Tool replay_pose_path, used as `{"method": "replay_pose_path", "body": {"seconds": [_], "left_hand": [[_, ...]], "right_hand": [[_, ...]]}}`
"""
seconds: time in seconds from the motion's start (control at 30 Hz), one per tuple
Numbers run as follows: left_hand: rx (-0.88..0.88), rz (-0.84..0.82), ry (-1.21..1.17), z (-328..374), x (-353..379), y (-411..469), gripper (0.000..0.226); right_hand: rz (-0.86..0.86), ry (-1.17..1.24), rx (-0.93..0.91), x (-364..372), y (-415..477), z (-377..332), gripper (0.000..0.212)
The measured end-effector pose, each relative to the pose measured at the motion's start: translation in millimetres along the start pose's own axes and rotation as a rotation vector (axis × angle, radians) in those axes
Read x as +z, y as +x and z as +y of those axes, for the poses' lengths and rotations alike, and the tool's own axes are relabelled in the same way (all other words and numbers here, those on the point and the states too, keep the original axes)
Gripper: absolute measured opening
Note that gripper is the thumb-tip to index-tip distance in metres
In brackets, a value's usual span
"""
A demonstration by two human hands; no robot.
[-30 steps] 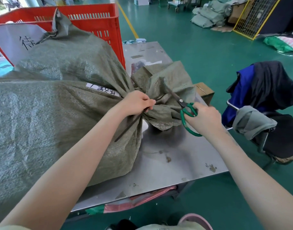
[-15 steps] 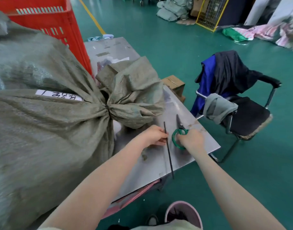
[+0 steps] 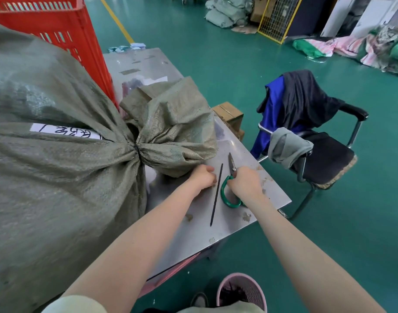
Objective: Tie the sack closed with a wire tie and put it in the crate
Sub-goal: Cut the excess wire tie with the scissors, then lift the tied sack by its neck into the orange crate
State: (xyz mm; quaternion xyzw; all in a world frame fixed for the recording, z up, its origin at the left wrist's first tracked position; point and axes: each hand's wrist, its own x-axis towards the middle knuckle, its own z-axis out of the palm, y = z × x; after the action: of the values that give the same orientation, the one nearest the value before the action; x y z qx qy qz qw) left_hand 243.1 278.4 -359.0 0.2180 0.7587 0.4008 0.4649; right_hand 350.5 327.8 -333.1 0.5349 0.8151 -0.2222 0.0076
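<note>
Sack (image 3: 58, 168): tied neck (image 3: 136, 150) points at bench's right edge — left of both hands.
Left hand (image 3: 203, 177): nearer, curled, holding nothing visible.
Right hand (image 3: 245, 184): gripping scissors (image 3: 230, 184).
Crate (image 3: 58, 26): behind the sack, at the bench's far-left.

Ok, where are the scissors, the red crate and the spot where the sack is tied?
scissors (image 3: 232, 164): head view, on the blades.
red crate (image 3: 65, 26): head view, on its slotted side wall.
tie on the sack (image 3: 136, 148): head view, on the cinched neck.
</note>
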Motion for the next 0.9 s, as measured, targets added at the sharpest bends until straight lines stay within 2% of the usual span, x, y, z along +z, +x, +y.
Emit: {"method": "replay_pose_path", "body": {"seconds": [0.03,0.1,0.17,0.23,0.3,0.37,0.4,0.5,0.53,0.6,0.67,0.73,0.8,0.9], "left_hand": [[0.024,-0.008,0.014,3,-1,-4,0.045],[0.082,-0.023,0.072,13,-7,-16,0.039],[0.131,-0.027,0.227,24,-19,-28,0.035],[0.117,-0.060,0.538,36,-37,-44,0.029],[0.067,-0.117,0.843,46,-60,-60,0.025],[0.016,-0.115,0.921,54,-86,-74,0.025],[0.019,-0.072,0.910,60,-97,-82,0.026],[0.106,0.044,0.807,71,-133,-103,0.033],[0.158,0.132,0.823,74,-143,-110,0.036],[0.244,0.378,0.940,70,-163,-119,0.039],[0.210,0.527,1.070,59,-182,-123,0.038],[0.113,0.518,1.156,48,-196,-127,0.039],[0.102,0.473,1.135,43,-205,-133,0.039],[0.145,0.451,1.027,48,-215,-147,0.039]], "right_hand": [[0.006,0.011,-0.032,1,-1,-5,0.014],[0.016,0.066,-0.078,5,-3,-16,0.020],[-0.039,0.134,-0.100,7,-6,-30,0.024],[-0.200,0.236,-0.108,7,-9,-46,0.021],[-0.438,0.333,-0.082,8,-14,-64,0.011],[-0.626,0.426,-0.087,13,-26,-86,0.017],[-0.668,0.491,-0.104,17,-31,-96,0.019],[-0.631,0.688,-0.144,30,-46,-132,0.028],[-0.609,0.755,-0.133,34,-49,-143,0.031],[-0.614,0.888,-0.094,36,-52,-162,0.050],[-0.633,1.019,-0.052,36,-54,-177,0.068],[-0.595,1.100,0.008,32,-58,-190,0.080],[-0.512,1.151,0.064,31,-61,-203,0.087],[-0.313,1.170,0.097,31,-70,-218,0.067]]}}
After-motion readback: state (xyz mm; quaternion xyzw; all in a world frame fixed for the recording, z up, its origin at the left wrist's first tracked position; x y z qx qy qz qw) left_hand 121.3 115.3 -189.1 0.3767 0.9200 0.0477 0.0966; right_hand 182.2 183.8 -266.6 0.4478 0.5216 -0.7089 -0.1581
